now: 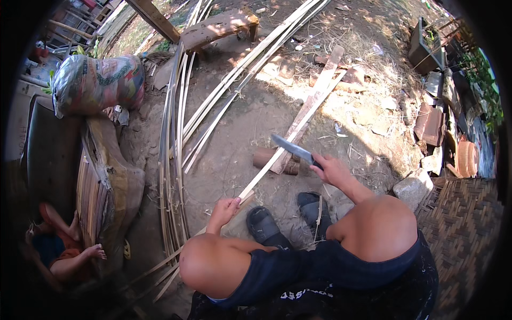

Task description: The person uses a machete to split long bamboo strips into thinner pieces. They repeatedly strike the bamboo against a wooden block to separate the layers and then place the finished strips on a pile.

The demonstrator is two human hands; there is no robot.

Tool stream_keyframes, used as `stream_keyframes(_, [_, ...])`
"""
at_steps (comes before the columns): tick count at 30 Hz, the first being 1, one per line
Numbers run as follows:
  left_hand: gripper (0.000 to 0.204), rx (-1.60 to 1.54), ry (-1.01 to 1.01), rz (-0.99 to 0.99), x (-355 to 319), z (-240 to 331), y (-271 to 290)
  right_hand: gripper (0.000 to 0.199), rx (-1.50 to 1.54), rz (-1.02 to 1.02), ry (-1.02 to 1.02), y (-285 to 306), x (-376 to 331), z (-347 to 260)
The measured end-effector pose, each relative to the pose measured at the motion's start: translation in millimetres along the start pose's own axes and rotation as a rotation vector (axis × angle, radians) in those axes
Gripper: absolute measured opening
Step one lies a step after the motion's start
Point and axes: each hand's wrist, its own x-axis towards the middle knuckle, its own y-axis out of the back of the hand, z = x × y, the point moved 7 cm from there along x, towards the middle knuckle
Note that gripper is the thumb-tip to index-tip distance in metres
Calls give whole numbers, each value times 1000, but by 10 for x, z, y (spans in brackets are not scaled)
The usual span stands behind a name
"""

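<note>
My left hand is closed round a long pale bamboo strip that slants away from me to the far right. In my right hand is a knife, its handle gripped and its broad blade lying across the strip. Under the strip a flat wooden plank slopes, its near end resting on a short brown log on the ground. Whether the blade's edge bites into the strip I cannot tell.
Bundles of long strips lie to the left, and more pale strips run beyond. A low wooden bench and a stuffed sack stand at far left. A person sits at lower left. A woven mat wall is on the right.
</note>
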Motion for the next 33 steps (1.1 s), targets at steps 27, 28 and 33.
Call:
stream_keyframes(27, [34, -305, 204, -109, -99, 176, -241, 38, 163, 102, -133, 161, 40, 387])
stream_keyframes(28, [33, -375, 153, -70, 83, 463, -326, 38, 142, 110, 16, 102, 20, 176])
stream_keyframes(33, [33, -271, -52, -5, 165, 578, -214, 40, -33, 49, 81, 184, -15, 194])
